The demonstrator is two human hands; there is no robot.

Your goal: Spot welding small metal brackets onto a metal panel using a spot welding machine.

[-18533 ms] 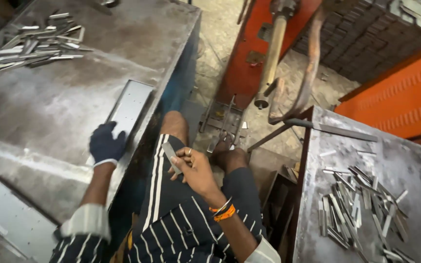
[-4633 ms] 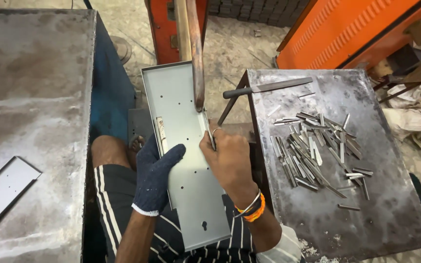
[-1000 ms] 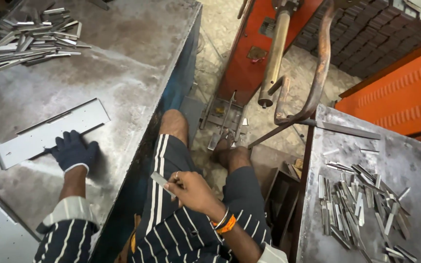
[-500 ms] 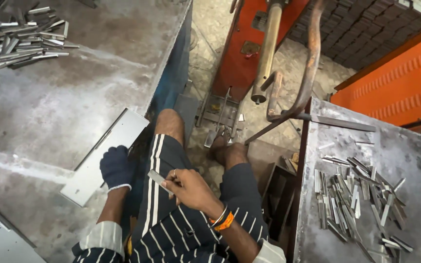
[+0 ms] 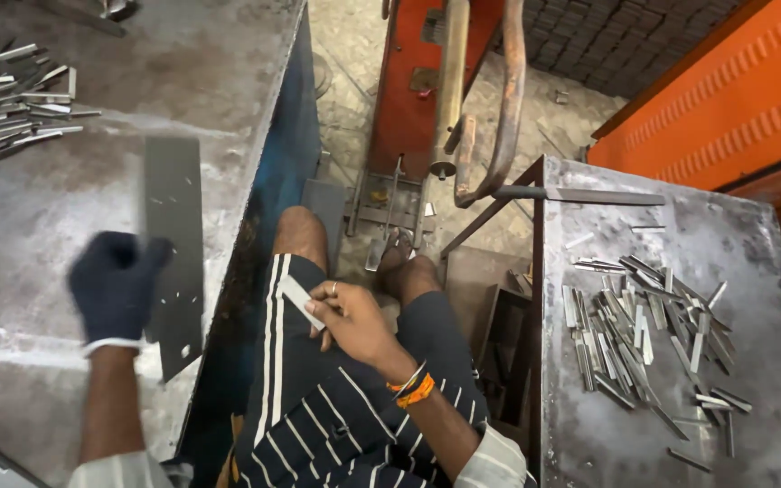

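Since half a second ago, the flat metal plate (image 5: 174,253) has been swung from a diagonal lie to stand with its long axis running away from the person, near the left steel table's (image 5: 38,217) edge. It is gripped at its near left side by the gloved left hand (image 5: 115,285), fingers closed. A small metal strip (image 5: 301,302) is pinched by the bare right hand (image 5: 354,321) above the lap, pointing up-left.

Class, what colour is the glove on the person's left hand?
Dark navy blue, almost black; the glove on the left hand shows best in the head view.
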